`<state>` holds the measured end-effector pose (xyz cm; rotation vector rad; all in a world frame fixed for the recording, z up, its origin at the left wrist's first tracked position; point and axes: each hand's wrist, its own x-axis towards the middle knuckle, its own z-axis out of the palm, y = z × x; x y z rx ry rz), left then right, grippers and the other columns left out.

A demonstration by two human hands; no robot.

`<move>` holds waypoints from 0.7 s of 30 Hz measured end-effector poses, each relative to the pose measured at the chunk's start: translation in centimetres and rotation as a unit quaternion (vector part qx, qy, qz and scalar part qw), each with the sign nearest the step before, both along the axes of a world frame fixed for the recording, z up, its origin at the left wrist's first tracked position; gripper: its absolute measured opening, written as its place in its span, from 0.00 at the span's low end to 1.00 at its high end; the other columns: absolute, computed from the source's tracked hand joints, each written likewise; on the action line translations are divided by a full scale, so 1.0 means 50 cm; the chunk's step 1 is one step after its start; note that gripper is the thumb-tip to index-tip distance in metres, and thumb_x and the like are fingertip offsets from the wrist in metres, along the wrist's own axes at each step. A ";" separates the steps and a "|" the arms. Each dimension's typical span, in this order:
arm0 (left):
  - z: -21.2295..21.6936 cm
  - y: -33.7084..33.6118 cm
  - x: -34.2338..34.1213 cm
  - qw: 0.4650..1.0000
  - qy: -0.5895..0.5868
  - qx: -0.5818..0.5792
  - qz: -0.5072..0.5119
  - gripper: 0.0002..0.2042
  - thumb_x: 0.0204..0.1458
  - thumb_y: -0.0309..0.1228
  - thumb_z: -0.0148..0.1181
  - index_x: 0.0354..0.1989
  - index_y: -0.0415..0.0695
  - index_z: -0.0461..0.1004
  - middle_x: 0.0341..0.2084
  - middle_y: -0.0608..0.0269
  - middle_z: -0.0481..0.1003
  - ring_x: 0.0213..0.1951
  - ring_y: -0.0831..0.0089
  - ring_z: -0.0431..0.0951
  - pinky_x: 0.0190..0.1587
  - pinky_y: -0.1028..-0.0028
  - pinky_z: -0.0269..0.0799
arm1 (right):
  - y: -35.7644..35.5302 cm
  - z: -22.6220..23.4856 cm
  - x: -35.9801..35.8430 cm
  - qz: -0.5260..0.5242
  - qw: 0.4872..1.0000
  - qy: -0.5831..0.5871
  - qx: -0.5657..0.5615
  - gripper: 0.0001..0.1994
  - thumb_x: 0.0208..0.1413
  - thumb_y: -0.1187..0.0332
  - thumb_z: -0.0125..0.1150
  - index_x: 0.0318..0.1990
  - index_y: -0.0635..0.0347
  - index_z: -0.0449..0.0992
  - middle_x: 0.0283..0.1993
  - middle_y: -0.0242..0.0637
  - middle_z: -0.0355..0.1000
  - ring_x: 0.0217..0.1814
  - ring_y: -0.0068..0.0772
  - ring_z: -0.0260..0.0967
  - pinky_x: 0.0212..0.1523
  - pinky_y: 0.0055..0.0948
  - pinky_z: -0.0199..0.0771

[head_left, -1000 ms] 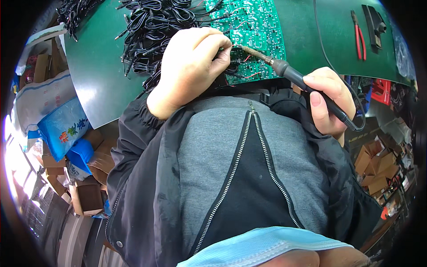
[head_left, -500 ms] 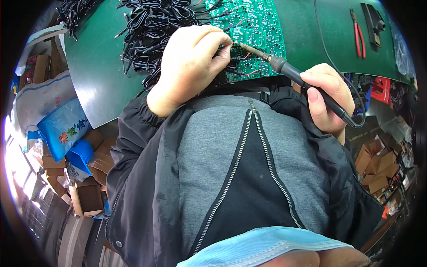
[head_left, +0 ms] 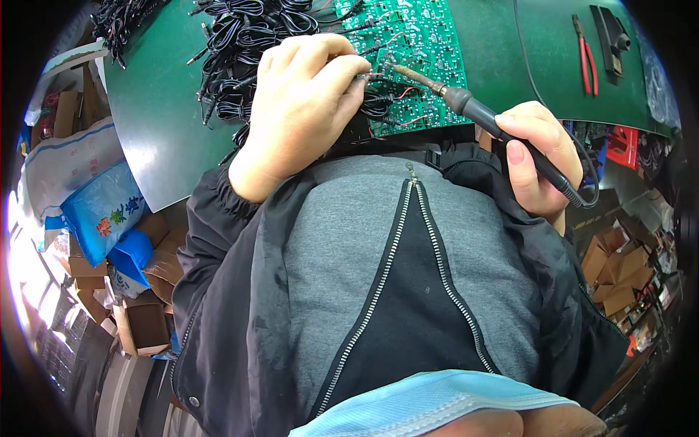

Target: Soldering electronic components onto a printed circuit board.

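My right hand is wrapped round the black handle of a soldering iron. The iron slants up to the left, its brownish tip over a panel of green circuit boards. Left of the tip, my left hand is closed in a pinch over the panel's edge. A short red wire shows beside its fingertips; what lies between them is hidden. More thin red wires run from the boards to bundled black cables, which lie behind and left of my left hand.
The work surface is a green mat. Red-handled pliers and a dark stand-like holder lie at the far right. The iron's cord crosses the mat. Cardboard boxes and a blue-and-white bag sit below at the left.
My left hand has moved a little left and back from the iron's tip, still pinched. The soldering iron has shifted slightly right, so the tip and fingertips are now farther apart.
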<state>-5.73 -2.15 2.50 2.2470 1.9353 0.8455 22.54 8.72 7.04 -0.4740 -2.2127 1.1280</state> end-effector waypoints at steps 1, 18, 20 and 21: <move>-0.004 0.001 0.000 1.000 0.002 0.002 -0.009 0.11 0.49 0.28 0.71 0.41 0.49 0.81 0.43 0.67 0.77 0.47 0.63 0.76 0.53 0.64 0.67 | 0.000 -0.001 -0.002 0.003 1.000 0.003 0.003 0.12 0.54 0.82 0.60 0.46 0.68 0.78 0.38 0.46 0.77 0.37 0.39 0.75 0.40 0.33 0.76; -0.011 0.012 0.001 1.000 -0.007 0.027 -0.010 0.07 0.51 0.28 0.69 0.38 0.49 0.81 0.36 0.69 0.79 0.42 0.66 0.77 0.50 0.65 0.66 | 0.004 -0.003 -0.006 0.005 1.000 0.006 0.012 0.11 0.53 0.82 0.60 0.45 0.70 0.79 0.37 0.46 0.77 0.36 0.38 0.75 0.39 0.33 0.75; -0.009 0.012 -0.007 0.999 -0.013 0.036 -0.010 0.07 0.51 0.28 0.69 0.38 0.49 0.82 0.37 0.68 0.79 0.42 0.66 0.77 0.50 0.65 0.66 | 0.009 -0.001 -0.004 0.002 1.000 0.009 0.018 0.11 0.54 0.82 0.60 0.46 0.70 0.79 0.38 0.46 0.77 0.36 0.37 0.75 0.39 0.33 0.75; -0.010 0.011 -0.011 0.999 -0.027 0.043 0.001 0.07 0.51 0.27 0.69 0.39 0.48 0.82 0.37 0.67 0.79 0.42 0.65 0.77 0.49 0.65 0.67 | 0.014 -0.004 0.000 -0.019 0.999 0.025 0.013 0.11 0.55 0.82 0.60 0.46 0.70 0.78 0.38 0.46 0.77 0.36 0.36 0.74 0.40 0.32 0.75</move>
